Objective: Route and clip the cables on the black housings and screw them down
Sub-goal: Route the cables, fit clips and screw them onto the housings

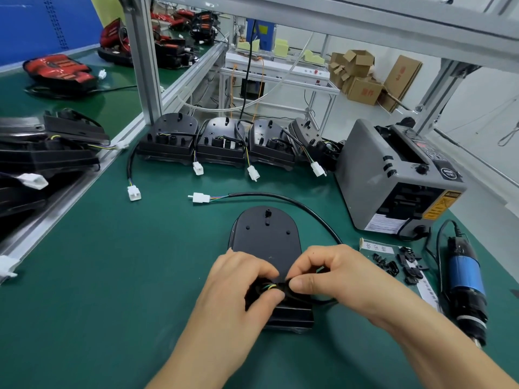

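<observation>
A black housing lies flat on the green mat in front of me. Its black cable loops out to the right and back to a white connector lying on the mat. My left hand and my right hand meet over the near end of the housing. Both pinch the cable where its coloured wires enter the housing. A small black part sits under my right thumb; I cannot tell whether it is a clip.
Several black housings with dangling white connectors line the back. A grey tape dispenser stands at right. An electric screwdriver lies near the right edge, beside loose black clips. More housings are stacked at left.
</observation>
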### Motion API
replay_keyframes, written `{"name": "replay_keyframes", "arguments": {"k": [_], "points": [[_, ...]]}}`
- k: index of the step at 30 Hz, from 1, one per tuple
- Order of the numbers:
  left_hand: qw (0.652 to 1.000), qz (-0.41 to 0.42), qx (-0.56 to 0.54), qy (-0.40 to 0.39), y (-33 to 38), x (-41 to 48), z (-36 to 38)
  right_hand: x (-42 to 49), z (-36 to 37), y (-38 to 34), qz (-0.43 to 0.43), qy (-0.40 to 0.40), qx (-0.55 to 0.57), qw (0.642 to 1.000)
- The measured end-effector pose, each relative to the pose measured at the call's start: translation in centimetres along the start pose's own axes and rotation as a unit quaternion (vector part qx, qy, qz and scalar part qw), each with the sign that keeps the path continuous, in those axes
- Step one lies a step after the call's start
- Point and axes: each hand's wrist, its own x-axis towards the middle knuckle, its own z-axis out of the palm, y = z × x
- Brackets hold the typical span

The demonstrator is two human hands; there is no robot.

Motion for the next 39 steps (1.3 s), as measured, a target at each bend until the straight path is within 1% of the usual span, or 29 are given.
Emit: {"name": "replay_keyframes", "arguments": {"k": [4, 7, 11, 15, 17, 21, 26, 28, 30, 32, 35, 39], "points": [[0.999, 0.005, -0.035, 0.016, -0.6, -0.3, 0.3, 0.2, -0.5, -0.3, 0.012, -0.044, -0.008, 0.999], [0.998, 0.009, -0.049, 0.025, -0.9, -0.3, 0.6, 0.5, -0.7, -0.8, 0.014, -0.059, -0.034, 0.998], [0.998, 0.018, -0.05, 0.032, -1.1, -0.4, 0.7, 1.0, -1.0, -1.7, 0.016, -0.078, -0.104, 0.991], [0.998, 0.021, -0.052, 0.039, -1.2, -0.4, 0.7, 1.8, -1.2, -2.6, 0.021, -0.103, -0.196, 0.975], [0.997, 0.021, -0.053, 0.043, -1.2, -0.4, 0.8, 2.3, -1.3, -3.2, 0.031, -0.126, -0.24, 0.962], [0.997, 0.014, -0.051, 0.048, -1.2, -0.4, 0.9, 3.4, -1.3, -5.1, 0.04, -0.184, -0.336, 0.923], [0.997, 0.004, -0.055, 0.058, -1.0, -0.5, 0.8, 4.7, -0.8, -7.6, 0.057, -0.248, -0.447, 0.858], [0.998, 0.023, -0.031, 0.058, -0.9, -0.5, 0.8, 5.2, -0.5, -8.0, 0.063, -0.264, -0.471, 0.839], [0.996, 0.072, 0.012, 0.055, -1.2, -0.7, 0.8, 5.6, -0.2, -8.2, 0.07, -0.277, -0.482, 0.828], [0.992, 0.103, 0.047, 0.056, -1.4, -0.9, 0.9, 6.0, -0.1, -8.2, 0.078, -0.284, -0.479, 0.827], [0.988, 0.105, 0.074, 0.082, -1.4, -1.0, 1.4, 6.4, -0.3, -7.8, 0.083, -0.288, -0.455, 0.838], [0.987, 0.087, 0.08, 0.108, -1.1, -1.0, 1.9, 6.6, -0.8, -6.7, 0.1, -0.289, -0.382, 0.872]]}}
